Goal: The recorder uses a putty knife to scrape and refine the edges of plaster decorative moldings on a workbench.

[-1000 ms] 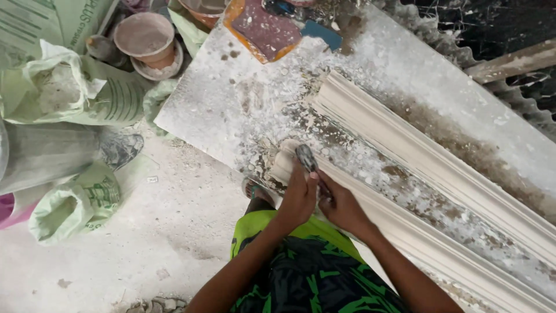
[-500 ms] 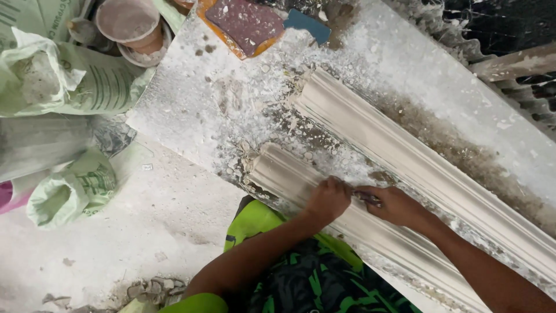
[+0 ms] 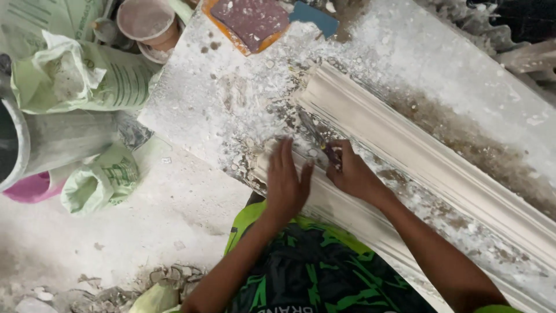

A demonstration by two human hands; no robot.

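Two long white plaster mouldings lie diagonally on a dusty white slab (image 3: 220, 87). My left hand (image 3: 286, 182) rests flat, fingers spread, on the end of the near moulding (image 3: 347, 211). My right hand (image 3: 350, 171) grips a thin metal scraper (image 3: 313, 132), its blade pointing up-left into the gap between the near moulding and the far moulding (image 3: 417, 150). Plaster crumbs cover the slab around the blade.
Green-printed plaster sacks (image 3: 81, 78) and a grey bucket (image 3: 35, 148) stand at the left. A plaster-caked bowl (image 3: 147, 23) and a maroon and orange tile (image 3: 249, 20) sit at the top. Rubble (image 3: 127, 290) lies on the floor.
The view has shifted. My left hand has opened flat on the moulding's end, and my right hand has brought the scraper back up-left toward that end.
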